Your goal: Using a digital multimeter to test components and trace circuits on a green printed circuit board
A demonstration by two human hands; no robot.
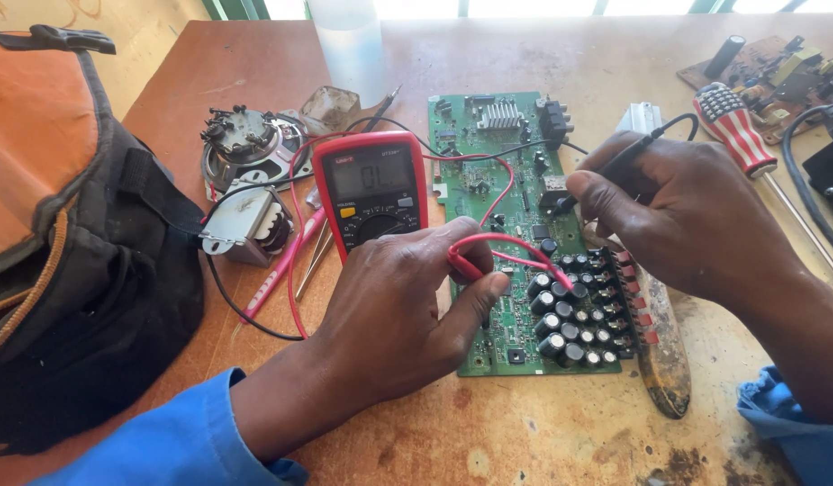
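Note:
A green circuit board [488,148] with several black capacitors lies flat on the wooden table. My left hand [403,310] pinches a red test probe [466,267] against the board's lower middle. My right hand [682,216] holds a black test probe [615,166] like a pen, its tip touching the board near its right edge. Both leads run to a red multimeter [370,184] lying left of the board, display lit.
An orange and black bag [65,234] fills the left side. A small speaker [245,139] and a transformer [245,227] lie by the meter. A striped-handle screwdriver [736,126], another board [777,72] and a clear bottle [349,40] sit at the back.

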